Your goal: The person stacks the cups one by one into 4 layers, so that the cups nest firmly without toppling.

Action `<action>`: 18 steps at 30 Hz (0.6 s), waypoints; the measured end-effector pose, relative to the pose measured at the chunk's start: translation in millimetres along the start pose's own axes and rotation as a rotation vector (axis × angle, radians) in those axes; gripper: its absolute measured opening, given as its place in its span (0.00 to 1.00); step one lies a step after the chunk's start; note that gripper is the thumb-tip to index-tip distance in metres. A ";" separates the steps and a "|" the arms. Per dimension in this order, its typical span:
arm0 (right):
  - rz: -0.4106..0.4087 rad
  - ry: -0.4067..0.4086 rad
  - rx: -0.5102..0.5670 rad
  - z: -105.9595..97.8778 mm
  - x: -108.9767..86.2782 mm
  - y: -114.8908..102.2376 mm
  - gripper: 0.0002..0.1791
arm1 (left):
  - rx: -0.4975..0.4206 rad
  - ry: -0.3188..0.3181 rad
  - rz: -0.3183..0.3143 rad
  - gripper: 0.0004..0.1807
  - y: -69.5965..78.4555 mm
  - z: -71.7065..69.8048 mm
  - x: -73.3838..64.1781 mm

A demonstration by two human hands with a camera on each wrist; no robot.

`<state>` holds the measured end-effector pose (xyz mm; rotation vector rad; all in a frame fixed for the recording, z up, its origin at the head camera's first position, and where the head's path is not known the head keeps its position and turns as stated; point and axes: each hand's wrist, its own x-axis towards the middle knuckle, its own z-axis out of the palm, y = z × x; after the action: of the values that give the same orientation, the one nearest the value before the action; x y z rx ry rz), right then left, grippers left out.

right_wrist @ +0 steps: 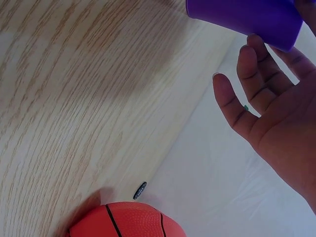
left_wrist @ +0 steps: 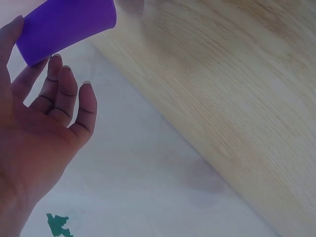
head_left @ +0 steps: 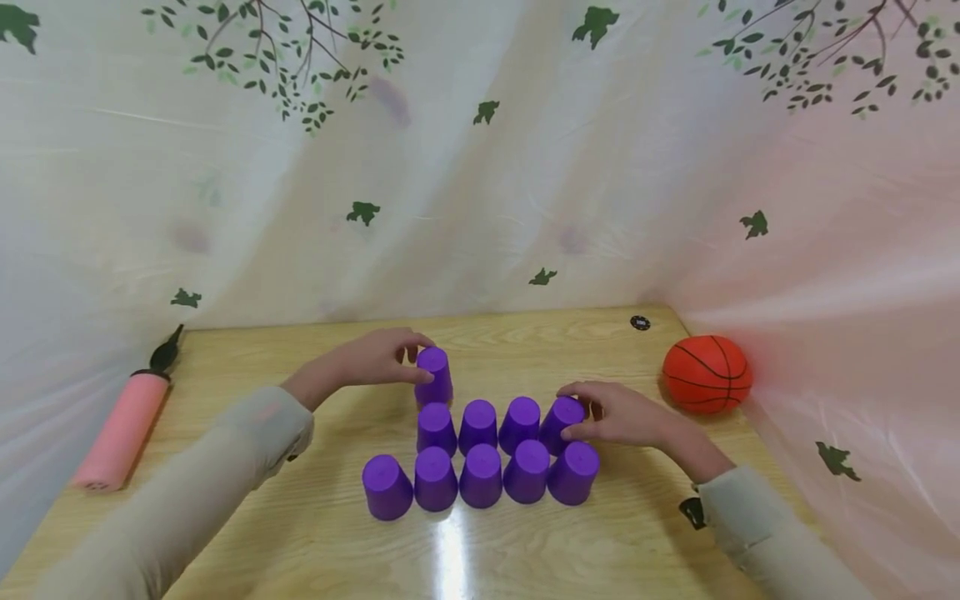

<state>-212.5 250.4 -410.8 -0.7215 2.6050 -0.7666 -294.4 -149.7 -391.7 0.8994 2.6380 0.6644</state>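
Observation:
Purple cups stand upside down in rows on the wooden table (head_left: 315,517). The left hand (head_left: 382,357) pinches one purple cup (head_left: 435,377) by its upper part, behind the left end of the second row; the left wrist view shows this cup (left_wrist: 69,27) between thumb and fingers. At the right end of that second row, the right hand (head_left: 618,414) grips another cup (head_left: 561,421) between thumb and fingers, also seen as a cup (right_wrist: 247,19) in the right wrist view. In front, several cups form a front row, with a cup (head_left: 387,487) at its left end.
A pink hand pump (head_left: 123,429) with a black nozzle lies at the left. An orange-red toy basketball (head_left: 707,374) sits at the right edge, with a small black disc (head_left: 640,322) farther back. Behind the table hangs a pale curtain (head_left: 465,192) with leaf prints.

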 end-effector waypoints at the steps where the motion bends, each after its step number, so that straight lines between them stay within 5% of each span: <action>1: 0.000 0.003 0.000 0.1 0.2 0.3 0.34 | 0.002 -0.001 0.001 0.34 0.7 0.6 3.9; 18: -0.018 0.029 -0.013 0.4 0.9 5.5 0.27 | 0.045 -0.010 0.011 0.35 6.4 10.7 45.6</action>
<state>-215.1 253.8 -414.5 -0.7438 2.6358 -0.7715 -322.0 -112.9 -402.6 0.9272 2.6510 0.6045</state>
